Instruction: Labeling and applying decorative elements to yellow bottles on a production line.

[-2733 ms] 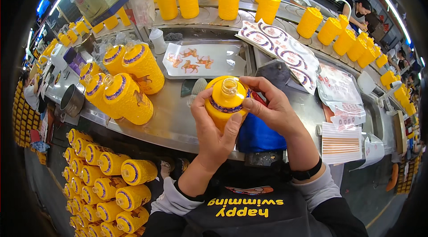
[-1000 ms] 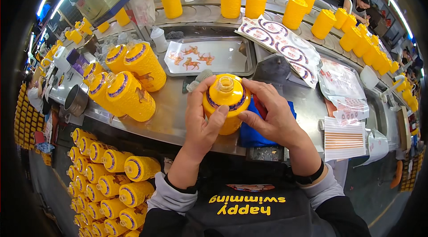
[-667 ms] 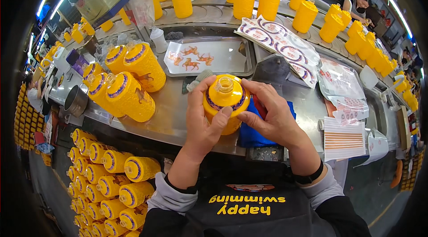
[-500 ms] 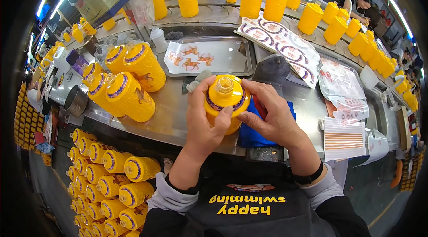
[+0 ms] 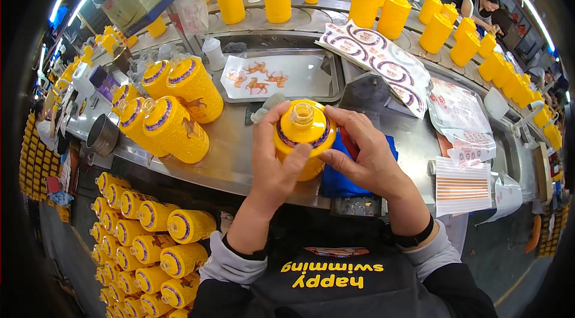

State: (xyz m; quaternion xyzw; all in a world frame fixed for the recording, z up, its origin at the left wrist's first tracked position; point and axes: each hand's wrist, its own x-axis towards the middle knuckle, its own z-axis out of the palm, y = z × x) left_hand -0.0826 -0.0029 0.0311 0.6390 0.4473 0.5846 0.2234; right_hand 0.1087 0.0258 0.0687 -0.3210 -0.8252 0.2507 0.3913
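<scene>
Between my palms stands a yellow bottle (image 5: 306, 129) with a clear neck and a dark patterned band round its shoulder. My left hand (image 5: 272, 153) wraps its left side, the thumb lying on the band at the front. On the other side my right hand (image 5: 362, 153) curves round the bottle, its thumb pressed to the lower front. The bottle's lower body is mostly hidden by my hands. A blue cloth (image 5: 344, 180) lies under my right hand, and a red object shows partly behind my fingers. A grey-green cloth (image 5: 268, 108) sits just beyond my left fingers.
Several banded yellow bottles (image 5: 176, 132) stand at the left. Ahead, a metal tray (image 5: 299, 60) bears a sheet of horse decals (image 5: 257, 78). Patterned decal sheets (image 5: 383, 57) lie to the right. Yellow bottles ride a curved conveyor (image 5: 335, 15). Stacked bottles (image 5: 150, 246) fill the lower left.
Bottles on the far conveyor have shifted to the right, and a white bottle has appeared among them. My left thumb has lifted slightly; the held bottle is nearly unmoved.
</scene>
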